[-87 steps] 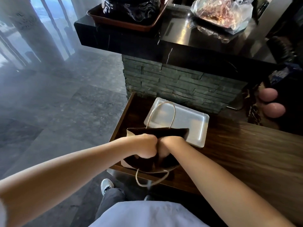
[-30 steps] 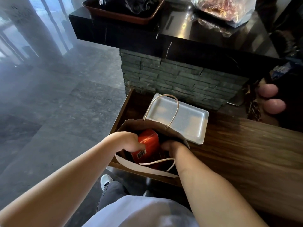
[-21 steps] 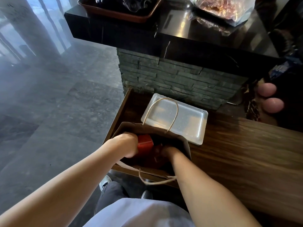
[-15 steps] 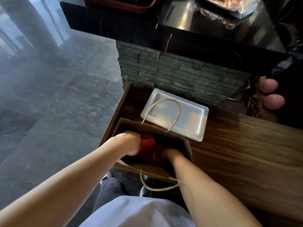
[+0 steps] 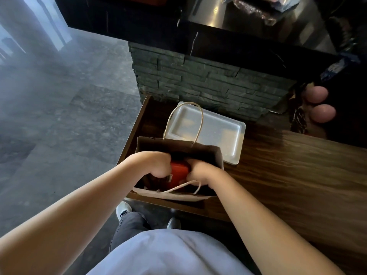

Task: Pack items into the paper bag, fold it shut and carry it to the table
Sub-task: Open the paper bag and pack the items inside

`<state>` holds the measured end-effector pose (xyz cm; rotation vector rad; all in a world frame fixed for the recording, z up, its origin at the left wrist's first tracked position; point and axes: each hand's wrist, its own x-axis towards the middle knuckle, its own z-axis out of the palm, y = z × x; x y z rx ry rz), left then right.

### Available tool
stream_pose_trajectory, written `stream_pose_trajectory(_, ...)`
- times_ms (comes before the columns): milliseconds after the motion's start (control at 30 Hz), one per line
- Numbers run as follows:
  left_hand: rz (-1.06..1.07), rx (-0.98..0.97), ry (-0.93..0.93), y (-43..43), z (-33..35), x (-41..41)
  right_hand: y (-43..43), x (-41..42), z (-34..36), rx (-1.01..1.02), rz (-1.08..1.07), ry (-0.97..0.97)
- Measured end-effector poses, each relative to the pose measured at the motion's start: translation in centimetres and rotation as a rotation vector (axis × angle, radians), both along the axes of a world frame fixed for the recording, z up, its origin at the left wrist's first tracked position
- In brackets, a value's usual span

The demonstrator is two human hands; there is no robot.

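Observation:
A brown paper bag [image 5: 215, 155] with twine handles stands open at the left end of the wooden table [image 5: 297, 171]. Inside it sits a red box [image 5: 178, 172] with a barcode label. Both of my hands are down in the bag's mouth. My left hand [image 5: 156, 164] is closed against the box's left side, and my right hand [image 5: 196, 169] grips its right side. The fingers of both hands are partly hidden inside the bag. One handle stands up at the far side; the other lies across the near rim.
A white rectangular tray [image 5: 224, 133] lies just behind the bag. A dark stone-clad counter [image 5: 198, 76] rises behind it. Another person's fingers [image 5: 319, 104] show at the right edge. Grey tiled floor [image 5: 69, 116] lies to the left, my shoes below.
The folded bag top has been opened and the red box has appeared inside. In the last second both hands stay in the bag on the box; the near handle has flipped onto the rim.

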<state>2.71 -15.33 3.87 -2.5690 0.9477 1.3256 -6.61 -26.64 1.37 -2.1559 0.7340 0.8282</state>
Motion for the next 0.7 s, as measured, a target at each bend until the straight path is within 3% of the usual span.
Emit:
stream_pose_trajectory(133, 0.168, -0.001, 0.179, -1.2, 0.1, 0.0, -0.8, -0.7, 1.2, 0.076, -0.214, 0.043)
stream_pose_trajectory(267, 0.285, 0.005, 0.260, -1.9, 0.3, 0.1, -0.9, -0.9, 1.5, 0.107, -0.286, 0.047)
stream_pose_trajectory(500, 0.308, -0.309, 0.132, -2.0, -0.4, 0.0, -0.3, -0.9, 1.2, -0.034, 0.051, -0.057)
stream_pose_trajectory(567, 0.407, -0.446, 0.123, -1.6, -0.1, 0.1, -0.2, -1.2, 0.8, -0.003, 0.070, -0.082)
stream_pose_trajectory(633, 0.464, -0.500, 0.201, -0.8, 0.2, 0.6, -0.8, -1.7, 0.5, 0.066, -0.019, -0.082)
stream_pose_trajectory(700, 0.438, -0.390, 0.338, 0.1, 0.5, 1.1, -1.7, -2.1, 0.6, 0.168, -0.229, -0.011)
